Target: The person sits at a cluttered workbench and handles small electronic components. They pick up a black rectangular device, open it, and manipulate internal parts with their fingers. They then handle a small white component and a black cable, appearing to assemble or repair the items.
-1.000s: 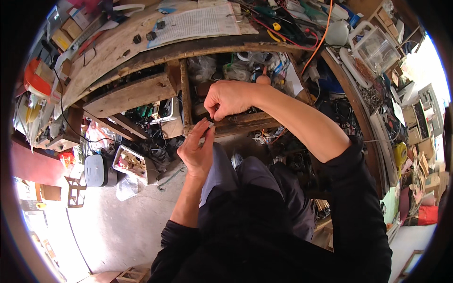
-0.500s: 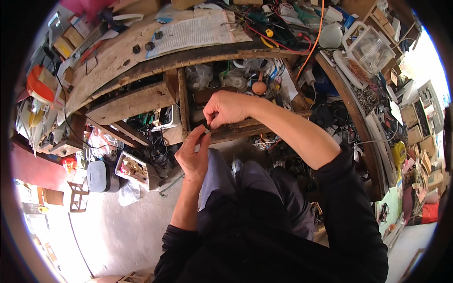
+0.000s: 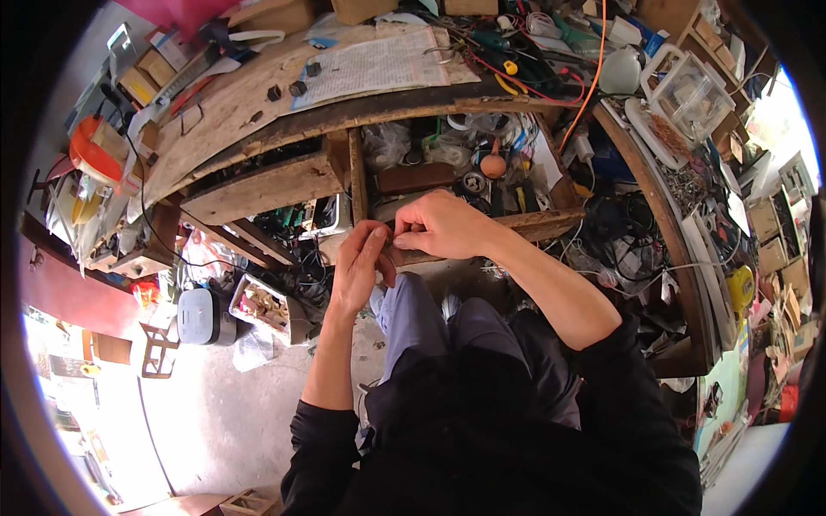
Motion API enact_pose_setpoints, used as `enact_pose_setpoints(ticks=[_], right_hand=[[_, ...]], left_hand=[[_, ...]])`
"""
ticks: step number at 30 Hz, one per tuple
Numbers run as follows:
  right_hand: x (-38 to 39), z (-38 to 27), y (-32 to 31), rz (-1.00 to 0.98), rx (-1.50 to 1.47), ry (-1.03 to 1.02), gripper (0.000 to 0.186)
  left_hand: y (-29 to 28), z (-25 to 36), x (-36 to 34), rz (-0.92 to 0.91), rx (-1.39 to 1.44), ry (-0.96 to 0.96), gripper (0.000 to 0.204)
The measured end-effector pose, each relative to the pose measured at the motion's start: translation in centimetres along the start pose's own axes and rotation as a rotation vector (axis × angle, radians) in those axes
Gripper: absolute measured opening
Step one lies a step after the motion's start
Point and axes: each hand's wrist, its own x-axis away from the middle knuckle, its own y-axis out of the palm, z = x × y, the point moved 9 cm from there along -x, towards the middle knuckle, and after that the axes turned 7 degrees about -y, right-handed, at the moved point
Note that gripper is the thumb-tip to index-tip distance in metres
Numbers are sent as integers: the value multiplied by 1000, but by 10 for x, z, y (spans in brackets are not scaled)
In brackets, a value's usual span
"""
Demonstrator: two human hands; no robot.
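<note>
My left hand [image 3: 359, 260] is raised above my lap, in front of the pulled-out wooden drawer [image 3: 544, 225]. Its fingers are bent together in a pinch, and what lies between them is too small to make out. Reaching in from the right, my right hand [image 3: 448, 226] meets the left fingertips, thumb and forefinger pressed together. Any small thing in that grip is hidden. Just beyond the hands, the drawer holds a dark brown oblong block [image 3: 418, 178], a round orange-brown bulb-shaped thing [image 3: 493, 164], clear plastic bags [image 3: 386, 143] and tangled wires.
On the worn wooden bench [image 3: 225, 138] lie a printed sheet [image 3: 379, 70] and several small black blocks. Tools and cables crowd its far right. A clear plastic box [image 3: 693, 93] stands on the right-hand shelf. An orange cord [image 3: 588, 82] hangs down; a grey bin [image 3: 200, 316] stands on the floor.
The view has shifted, so the bench and drawer sit further right in the picture. My right hand has lowered beside the left, and the left fingers have curled in more.
</note>
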Motion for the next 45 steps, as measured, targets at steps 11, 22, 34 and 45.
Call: enact_pose_setpoints(ticks=[11,22,34,45], right_hand=[[0,-18,-7,107,167,-140,16],[15,-48,7,498,310,-92,12],[28,-63,27,658,407,-120,8],[34,-51,15,720,196,-56,11]], left_hand=[[-1,2,-7,3,-19,-103,37],[-9,4,-6,300,181,211,47],[-21,7,5,497,136,341,50],[-11,0,3,329,373,91,42]])
